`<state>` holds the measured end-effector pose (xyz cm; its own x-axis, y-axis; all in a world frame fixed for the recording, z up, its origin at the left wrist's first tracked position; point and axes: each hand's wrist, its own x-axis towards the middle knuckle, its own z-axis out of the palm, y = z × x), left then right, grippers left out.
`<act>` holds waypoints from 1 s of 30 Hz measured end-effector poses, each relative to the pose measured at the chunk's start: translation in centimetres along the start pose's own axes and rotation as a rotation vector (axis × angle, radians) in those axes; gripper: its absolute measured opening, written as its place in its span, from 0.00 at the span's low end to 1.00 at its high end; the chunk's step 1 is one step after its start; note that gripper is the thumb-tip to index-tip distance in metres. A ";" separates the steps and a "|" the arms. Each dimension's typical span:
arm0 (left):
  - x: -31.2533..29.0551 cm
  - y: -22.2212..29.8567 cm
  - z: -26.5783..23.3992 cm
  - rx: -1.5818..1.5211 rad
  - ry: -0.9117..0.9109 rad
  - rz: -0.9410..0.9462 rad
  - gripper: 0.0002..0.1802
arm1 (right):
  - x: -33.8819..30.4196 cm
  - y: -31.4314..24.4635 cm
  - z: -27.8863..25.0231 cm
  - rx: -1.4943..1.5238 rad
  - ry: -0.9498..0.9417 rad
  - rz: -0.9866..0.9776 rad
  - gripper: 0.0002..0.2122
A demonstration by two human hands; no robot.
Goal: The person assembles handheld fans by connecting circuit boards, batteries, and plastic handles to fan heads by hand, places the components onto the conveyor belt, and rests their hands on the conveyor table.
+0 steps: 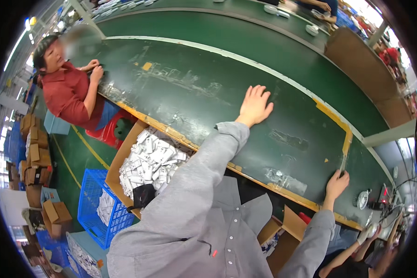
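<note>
My left hand (255,105) lies on the dark green worktable (208,111) with its fingers spread and nothing in them. Farther right, my right hand (337,184) is closed near the table's right end. A thin, pale, pointed thing (342,165) sticks up from its fingertips, too small to name. Just beyond it runs a strip of yellow tape (346,141) stuck to the tabletop. Patches of clear tape (287,180) lie between my hands and the near edge.
A cardboard box (118,178) of small white parts (148,157) stands left of my body, beside a blue crate (90,204). Another open box (287,241) is below the table. A person in red (69,92) sits at the left. A green conveyor (264,44) runs behind the table.
</note>
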<state>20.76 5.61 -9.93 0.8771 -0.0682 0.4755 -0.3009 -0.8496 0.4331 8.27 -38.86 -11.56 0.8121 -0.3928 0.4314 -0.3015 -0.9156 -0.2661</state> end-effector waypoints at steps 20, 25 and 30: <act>0.2 -0.5 0.7 0.042 -0.041 -0.005 0.26 | -0.1 -0.7 -0.3 0.038 0.050 -0.011 0.21; 0.3 -0.3 0.9 0.044 -0.049 -0.010 0.26 | 0.0 -0.8 -0.7 0.023 0.050 0.024 0.22; 0.3 -0.2 0.8 0.041 -0.057 -0.013 0.27 | -0.2 -0.8 -0.7 0.017 0.041 0.033 0.22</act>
<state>21.35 5.31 -10.51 0.9011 -0.0861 0.4249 -0.2748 -0.8714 0.4064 7.99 -38.12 -10.79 0.7809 -0.4261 0.4568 -0.3187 -0.9006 -0.2954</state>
